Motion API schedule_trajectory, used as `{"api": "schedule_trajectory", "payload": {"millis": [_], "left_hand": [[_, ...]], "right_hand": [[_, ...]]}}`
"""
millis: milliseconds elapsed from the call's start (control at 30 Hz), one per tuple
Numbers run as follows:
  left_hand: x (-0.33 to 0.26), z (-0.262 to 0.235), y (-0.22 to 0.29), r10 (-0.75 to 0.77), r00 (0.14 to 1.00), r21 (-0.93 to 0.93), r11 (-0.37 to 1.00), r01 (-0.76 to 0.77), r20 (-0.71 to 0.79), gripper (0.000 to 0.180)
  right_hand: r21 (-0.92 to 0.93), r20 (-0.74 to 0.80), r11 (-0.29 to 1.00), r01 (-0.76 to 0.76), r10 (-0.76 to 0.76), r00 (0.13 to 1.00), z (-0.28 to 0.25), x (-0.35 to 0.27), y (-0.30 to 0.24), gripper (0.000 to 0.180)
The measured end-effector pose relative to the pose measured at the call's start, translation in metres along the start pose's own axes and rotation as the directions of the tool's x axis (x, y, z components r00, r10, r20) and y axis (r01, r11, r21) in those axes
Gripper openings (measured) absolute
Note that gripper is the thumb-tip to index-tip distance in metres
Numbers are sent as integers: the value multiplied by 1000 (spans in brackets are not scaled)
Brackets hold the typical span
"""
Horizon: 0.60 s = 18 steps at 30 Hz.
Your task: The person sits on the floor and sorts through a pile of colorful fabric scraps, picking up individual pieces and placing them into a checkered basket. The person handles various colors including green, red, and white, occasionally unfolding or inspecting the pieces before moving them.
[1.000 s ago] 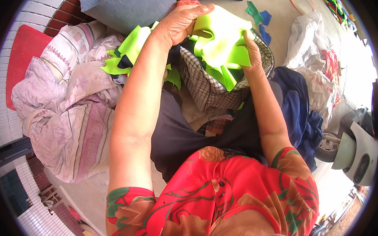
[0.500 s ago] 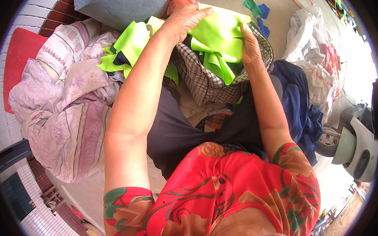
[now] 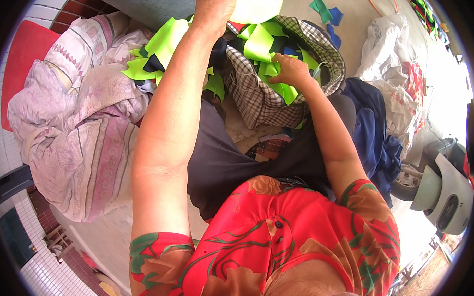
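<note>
At the upper edge of the view, my left hand is closed on a bright yellow-green fabric piece; its fingertips are partly cut off. My right hand is over the near side of a checked cloth bag, thumb and fingers apart, close to the yellow-green scraps inside it. Whether it touches them I cannot tell. Darker and blue scraps also lie in the bag, which stands open between my knees. More yellow-green scraps are heaped left of it, partly behind my left forearm.
A crumpled patterned pale blanket fills the left, beside a red panel. Green and blue scraps lie beyond the bag. Navy cloth, a white plastic sack and a grey-white wheeled machine are at right.
My left hand has carried the yellow-green piece up and away from me. My right hand has let go of it and moved down and left over the bag, whose contents now show more.
</note>
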<state>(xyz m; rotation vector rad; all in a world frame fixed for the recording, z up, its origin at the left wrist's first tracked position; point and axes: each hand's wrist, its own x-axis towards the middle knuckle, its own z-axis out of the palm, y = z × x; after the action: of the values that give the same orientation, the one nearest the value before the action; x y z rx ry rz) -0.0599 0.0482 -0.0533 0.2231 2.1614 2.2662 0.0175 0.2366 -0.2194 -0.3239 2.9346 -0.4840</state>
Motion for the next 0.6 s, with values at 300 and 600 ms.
{"api": "schedule_trajectory", "payload": {"millis": [300,600], "left_hand": [[-6,-5,13,-40,997,-285,957,58,68,28],[1,-16,-4,-52,994,-62,996,58,94,28]], "right_hand": [[940,21,334,-65,135,991,-20,20,26,26],[742,-6,-662,102,146,989,-55,12,33,42]]}}
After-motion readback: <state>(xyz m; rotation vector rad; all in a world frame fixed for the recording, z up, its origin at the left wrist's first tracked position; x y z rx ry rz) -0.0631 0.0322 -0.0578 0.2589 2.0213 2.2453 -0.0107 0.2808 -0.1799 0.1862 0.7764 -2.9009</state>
